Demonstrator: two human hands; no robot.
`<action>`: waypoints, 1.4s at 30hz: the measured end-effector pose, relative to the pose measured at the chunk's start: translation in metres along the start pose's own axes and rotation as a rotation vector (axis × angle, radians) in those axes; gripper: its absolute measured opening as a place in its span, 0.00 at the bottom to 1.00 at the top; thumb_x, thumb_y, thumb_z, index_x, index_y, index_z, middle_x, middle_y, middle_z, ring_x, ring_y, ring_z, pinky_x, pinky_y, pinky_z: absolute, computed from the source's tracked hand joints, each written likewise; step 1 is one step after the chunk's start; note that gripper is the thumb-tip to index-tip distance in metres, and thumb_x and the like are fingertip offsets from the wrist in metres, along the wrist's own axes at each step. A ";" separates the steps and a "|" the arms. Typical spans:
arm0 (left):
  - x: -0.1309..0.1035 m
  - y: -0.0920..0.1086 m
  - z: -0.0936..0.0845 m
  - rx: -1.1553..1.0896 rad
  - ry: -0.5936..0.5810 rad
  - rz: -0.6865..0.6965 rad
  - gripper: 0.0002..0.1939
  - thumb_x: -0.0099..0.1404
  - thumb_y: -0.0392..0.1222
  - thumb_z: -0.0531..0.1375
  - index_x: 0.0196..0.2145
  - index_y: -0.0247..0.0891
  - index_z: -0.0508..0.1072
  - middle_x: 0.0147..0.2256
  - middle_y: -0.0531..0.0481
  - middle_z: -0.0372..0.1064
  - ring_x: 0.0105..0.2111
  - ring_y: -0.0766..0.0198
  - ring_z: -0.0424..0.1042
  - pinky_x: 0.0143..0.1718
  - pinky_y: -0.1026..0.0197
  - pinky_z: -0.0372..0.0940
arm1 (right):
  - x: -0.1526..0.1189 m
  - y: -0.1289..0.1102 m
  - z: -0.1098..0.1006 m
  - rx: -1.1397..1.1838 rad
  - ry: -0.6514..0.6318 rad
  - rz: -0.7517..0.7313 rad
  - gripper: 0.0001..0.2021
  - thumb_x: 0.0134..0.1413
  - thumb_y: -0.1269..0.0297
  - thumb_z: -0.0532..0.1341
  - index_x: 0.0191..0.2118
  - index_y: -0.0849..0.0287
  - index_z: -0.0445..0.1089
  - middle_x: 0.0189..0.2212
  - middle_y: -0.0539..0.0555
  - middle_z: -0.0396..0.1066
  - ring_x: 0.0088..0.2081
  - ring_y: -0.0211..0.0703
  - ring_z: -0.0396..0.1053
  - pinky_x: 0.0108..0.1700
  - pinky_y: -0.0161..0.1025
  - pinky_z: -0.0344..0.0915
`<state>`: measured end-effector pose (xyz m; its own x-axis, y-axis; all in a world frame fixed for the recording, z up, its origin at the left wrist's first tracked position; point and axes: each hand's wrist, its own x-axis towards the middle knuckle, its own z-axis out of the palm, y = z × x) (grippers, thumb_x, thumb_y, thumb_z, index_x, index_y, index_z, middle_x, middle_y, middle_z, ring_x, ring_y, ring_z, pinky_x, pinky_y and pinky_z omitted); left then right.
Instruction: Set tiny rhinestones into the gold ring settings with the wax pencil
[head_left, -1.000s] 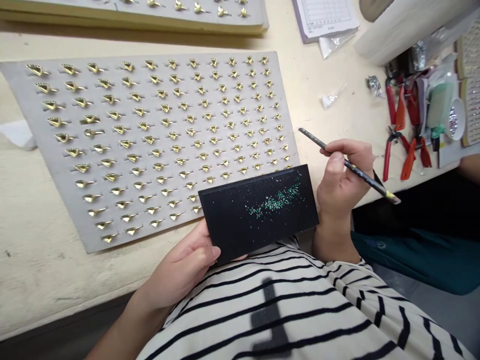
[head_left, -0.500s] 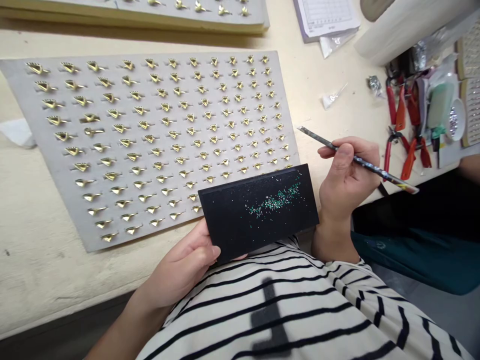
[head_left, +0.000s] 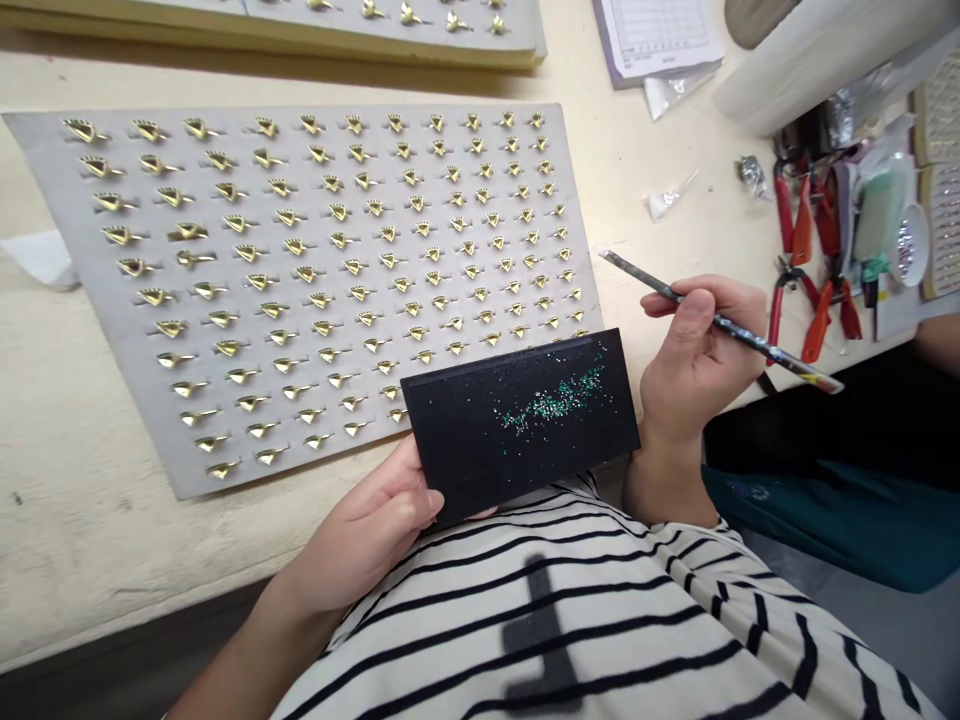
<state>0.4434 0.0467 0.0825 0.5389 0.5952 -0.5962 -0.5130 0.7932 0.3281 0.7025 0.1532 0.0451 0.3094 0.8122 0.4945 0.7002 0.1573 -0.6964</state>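
Note:
My left hand (head_left: 386, 510) grips the lower left corner of a flat black tray (head_left: 465, 450), thumb on top and the other fingers underneath. Tiny green and clear rhinestones (head_left: 555, 402) lie scattered across its right half. Between the thumb and fingers of my right hand (head_left: 701, 350) is a thin dark pencil-like stick (head_left: 739, 335), its pale tip pointing up and left above the table. Beyond the tray, a grey foam board (head_left: 142, 400) carries rows of gold rings (head_left: 356, 265) with triangular heads, standing in slits. The tray covers the board's lower right edge.
A second ring board (head_left: 300, 45) lies at the back left. Purple-edged paper pad (head_left: 660, 40), small plastic bag (head_left: 667, 197), red-handled pliers (head_left: 802, 215) and a white bowl of stones (head_left: 911, 245) sit to the right. Another person's arm (head_left: 941, 345) shows at the right edge.
The view has shifted slightly, so the board sits a little to the right in the picture. Both hands keep the same hold on the tray and the stick.

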 end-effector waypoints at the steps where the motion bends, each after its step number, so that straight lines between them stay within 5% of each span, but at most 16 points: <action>1: 0.000 0.000 0.001 -0.009 -0.006 -0.002 0.26 0.67 0.32 0.54 0.59 0.54 0.68 0.53 0.55 0.75 0.53 0.53 0.74 0.57 0.50 0.68 | 0.000 0.000 0.000 0.014 0.002 0.002 0.11 0.63 0.57 0.53 0.36 0.57 0.68 0.33 0.48 0.69 0.29 0.29 0.72 0.35 0.36 0.69; 17: -0.003 -0.002 -0.002 -0.032 -0.001 0.000 0.29 0.68 0.32 0.51 0.63 0.54 0.63 0.54 0.58 0.74 0.56 0.55 0.72 0.59 0.53 0.66 | 0.002 -0.004 0.000 0.080 0.008 0.010 0.09 0.62 0.59 0.54 0.36 0.58 0.68 0.30 0.46 0.68 0.28 0.29 0.73 0.35 0.35 0.69; 24: -0.003 0.000 0.002 -0.022 0.002 0.006 0.28 0.68 0.32 0.53 0.62 0.55 0.65 0.54 0.60 0.74 0.57 0.55 0.71 0.59 0.55 0.66 | 0.002 -0.014 -0.005 0.145 0.111 -0.039 0.11 0.63 0.63 0.53 0.31 0.58 0.67 0.24 0.44 0.65 0.22 0.28 0.69 0.28 0.35 0.62; 36: -0.001 0.001 0.005 -0.063 -0.006 -0.001 0.29 0.68 0.32 0.53 0.63 0.57 0.62 0.55 0.59 0.73 0.57 0.52 0.71 0.60 0.51 0.66 | 0.001 -0.014 -0.002 0.127 0.107 -0.022 0.12 0.62 0.65 0.52 0.28 0.58 0.67 0.22 0.44 0.64 0.20 0.25 0.64 0.26 0.33 0.58; 42: -0.002 -0.005 -0.005 -0.054 0.000 0.022 0.31 0.67 0.29 0.51 0.65 0.49 0.61 0.55 0.53 0.73 0.56 0.56 0.72 0.62 0.50 0.64 | 0.000 -0.014 -0.004 0.111 0.066 0.019 0.14 0.64 0.61 0.52 0.29 0.57 0.67 0.20 0.44 0.62 0.22 0.26 0.64 0.28 0.32 0.61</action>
<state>0.4418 0.0413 0.0788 0.5273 0.6124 -0.5890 -0.5600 0.7718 0.3012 0.6957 0.1486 0.0572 0.3658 0.7776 0.5114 0.6193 0.2068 -0.7574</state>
